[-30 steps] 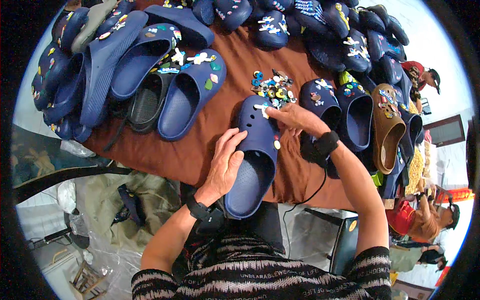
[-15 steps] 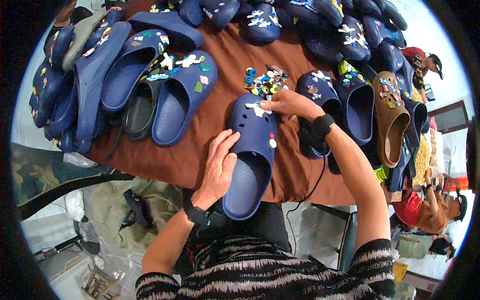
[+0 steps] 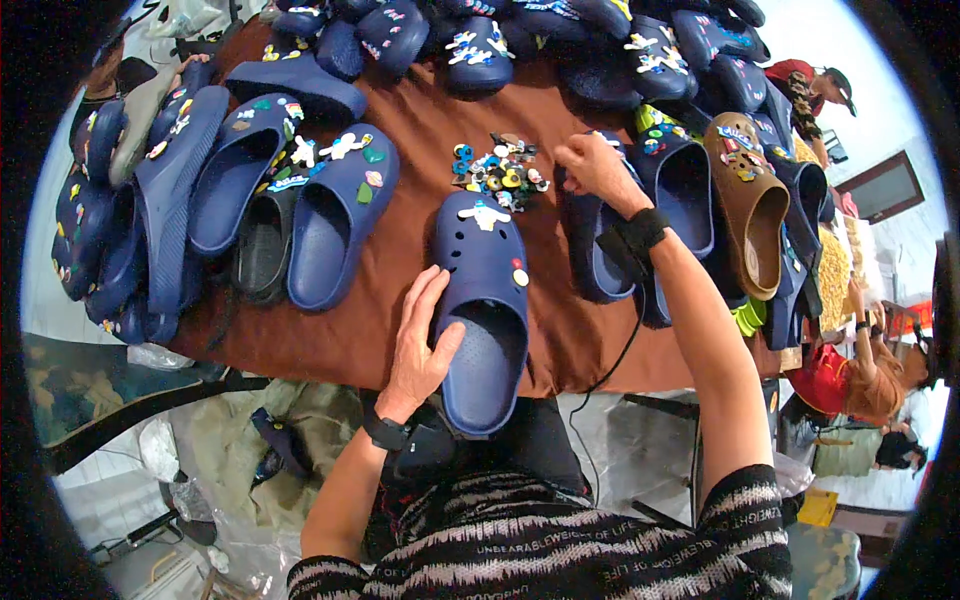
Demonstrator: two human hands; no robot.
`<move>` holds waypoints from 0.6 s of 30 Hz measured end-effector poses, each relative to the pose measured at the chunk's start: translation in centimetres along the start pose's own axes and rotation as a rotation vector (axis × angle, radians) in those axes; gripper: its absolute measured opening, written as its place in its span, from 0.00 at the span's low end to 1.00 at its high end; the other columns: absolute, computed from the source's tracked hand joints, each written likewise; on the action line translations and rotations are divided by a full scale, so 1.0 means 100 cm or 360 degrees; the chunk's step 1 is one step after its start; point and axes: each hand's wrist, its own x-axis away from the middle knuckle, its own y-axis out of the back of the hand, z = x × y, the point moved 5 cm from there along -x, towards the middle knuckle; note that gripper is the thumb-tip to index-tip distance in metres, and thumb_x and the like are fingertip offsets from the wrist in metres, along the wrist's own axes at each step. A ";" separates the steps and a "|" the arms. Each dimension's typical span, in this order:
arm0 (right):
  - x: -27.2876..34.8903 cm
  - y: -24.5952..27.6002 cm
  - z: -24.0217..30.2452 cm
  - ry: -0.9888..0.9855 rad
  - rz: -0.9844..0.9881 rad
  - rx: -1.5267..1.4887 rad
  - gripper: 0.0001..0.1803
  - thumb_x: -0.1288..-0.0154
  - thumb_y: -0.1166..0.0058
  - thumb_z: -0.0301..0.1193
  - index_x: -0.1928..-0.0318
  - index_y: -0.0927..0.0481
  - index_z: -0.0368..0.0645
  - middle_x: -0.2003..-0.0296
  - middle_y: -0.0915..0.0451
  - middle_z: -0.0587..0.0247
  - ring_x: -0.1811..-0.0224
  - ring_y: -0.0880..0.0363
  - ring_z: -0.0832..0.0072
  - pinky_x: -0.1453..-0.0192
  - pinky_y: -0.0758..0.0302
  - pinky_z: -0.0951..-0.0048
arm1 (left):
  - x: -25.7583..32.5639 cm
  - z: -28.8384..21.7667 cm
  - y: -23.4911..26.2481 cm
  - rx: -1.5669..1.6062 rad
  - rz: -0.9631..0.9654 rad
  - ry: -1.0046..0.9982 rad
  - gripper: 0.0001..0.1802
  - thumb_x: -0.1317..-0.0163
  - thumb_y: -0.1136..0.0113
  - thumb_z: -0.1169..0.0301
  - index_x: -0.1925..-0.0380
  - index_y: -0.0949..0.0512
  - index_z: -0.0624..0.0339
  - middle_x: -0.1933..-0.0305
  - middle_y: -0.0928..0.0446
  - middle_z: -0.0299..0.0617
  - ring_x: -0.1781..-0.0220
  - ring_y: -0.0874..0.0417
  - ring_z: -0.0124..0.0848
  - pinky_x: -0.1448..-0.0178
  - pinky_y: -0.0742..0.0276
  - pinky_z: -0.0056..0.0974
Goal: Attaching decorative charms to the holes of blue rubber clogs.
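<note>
A navy blue foam clog (image 3: pixel 480 265) lies in front of me, toe pointing away. It carries a white winged charm at the toe and small red and pale charms on its right side. My left hand (image 3: pixel 418 340) grips its left side, fingers along the outside, thumb at the rim of the opening. To the right, my right hand (image 3: pixel 598 172) is curled beside another blue clog (image 3: pixel 600 250) and off the middle one. Its fingertips are partly hidden, so what they hold does not show. A pile of loose shoe charms (image 3: pixel 500 175) sits just beyond the toe.
Decorated blue clogs (image 3: pixel 340 220) crowd the left, far and right sides of the brown cloth (image 3: pixel 415 130). A brown clog (image 3: pixel 752 215) stands at right, a black one (image 3: pixel 265 245) at left. A dark cable (image 3: pixel 615 365) runs from my right wrist. Other people appear at far right.
My right hand has left the toe of the clog and moved right and away, now curled. The white charm stays on the toe. My left hand keeps its hold; the whole view has shifted slightly.
</note>
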 end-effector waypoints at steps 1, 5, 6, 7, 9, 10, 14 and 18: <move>0.010 -0.004 0.008 -0.0087 0.0080 -0.0053 0.19 0.32 0.47 0.36 0.68 0.18 0.29 0.78 0.17 0.54 0.75 0.15 0.72 0.71 0.20 0.68 | 0.001 0.001 0.002 0.0005 -0.0002 -0.0002 0.29 0.30 0.47 0.62 0.31 0.33 0.62 0.26 0.39 0.55 0.24 0.39 0.50 0.22 0.44 0.48; 0.017 -0.026 0.004 -0.0045 0.0109 0.0067 0.14 0.34 0.44 0.33 0.61 0.17 0.33 0.71 0.15 0.47 0.70 0.13 0.59 0.62 0.18 0.60 | 0.001 0.005 -0.001 0.0095 0.0050 0.0038 0.31 0.36 0.43 0.69 0.31 0.33 0.62 0.26 0.37 0.55 0.24 0.37 0.50 0.22 0.43 0.47; 0.015 -0.032 0.006 0.0088 0.0033 0.0153 0.12 0.36 0.42 0.32 0.59 0.16 0.35 0.66 0.15 0.43 0.61 0.14 0.48 0.54 0.20 0.56 | 0.000 0.005 -0.002 0.0111 0.0038 0.0037 0.31 0.37 0.43 0.71 0.31 0.33 0.62 0.26 0.36 0.55 0.24 0.36 0.50 0.22 0.42 0.47; 0.014 -0.039 0.005 0.0129 0.0052 0.0229 0.12 0.38 0.42 0.31 0.56 0.17 0.38 0.62 0.15 0.42 0.54 0.16 0.45 0.48 0.21 0.53 | 0.000 0.004 -0.002 0.0105 0.0033 0.0033 0.31 0.37 0.43 0.71 0.31 0.33 0.62 0.26 0.36 0.55 0.24 0.36 0.50 0.22 0.42 0.47; 0.011 -0.050 0.009 0.0241 0.0008 0.0308 0.15 0.39 0.40 0.31 0.52 0.18 0.40 0.59 0.16 0.41 0.52 0.17 0.47 0.46 0.22 0.52 | 0.000 0.003 -0.002 0.0079 0.0005 0.0025 0.31 0.37 0.43 0.72 0.32 0.32 0.62 0.27 0.35 0.55 0.25 0.35 0.50 0.22 0.41 0.47; 0.010 -0.056 0.015 0.0344 -0.0061 0.0343 0.18 0.40 0.36 0.32 0.51 0.19 0.37 0.60 0.16 0.42 0.54 0.17 0.49 0.48 0.24 0.55 | 0.001 0.003 -0.001 0.0085 -0.0022 0.0037 0.31 0.38 0.43 0.73 0.32 0.32 0.62 0.28 0.34 0.55 0.25 0.35 0.50 0.22 0.41 0.47; 0.005 -0.071 0.017 0.0316 0.0026 0.0477 0.23 0.44 0.32 0.35 0.49 0.19 0.38 0.54 0.18 0.42 0.49 0.19 0.49 0.44 0.25 0.55 | 0.001 0.003 -0.001 0.0089 -0.0033 0.0085 0.30 0.37 0.44 0.69 0.34 0.32 0.67 0.29 0.32 0.55 0.26 0.34 0.48 0.22 0.43 0.45; -0.002 -0.069 -0.001 0.0240 -0.0004 0.0472 0.19 0.40 0.35 0.37 0.51 0.18 0.43 0.56 0.18 0.44 0.54 0.17 0.51 0.50 0.22 0.54 | -0.001 0.001 -0.003 0.0101 -0.0044 0.0071 0.30 0.37 0.43 0.70 0.34 0.31 0.66 0.30 0.31 0.55 0.26 0.33 0.48 0.23 0.42 0.45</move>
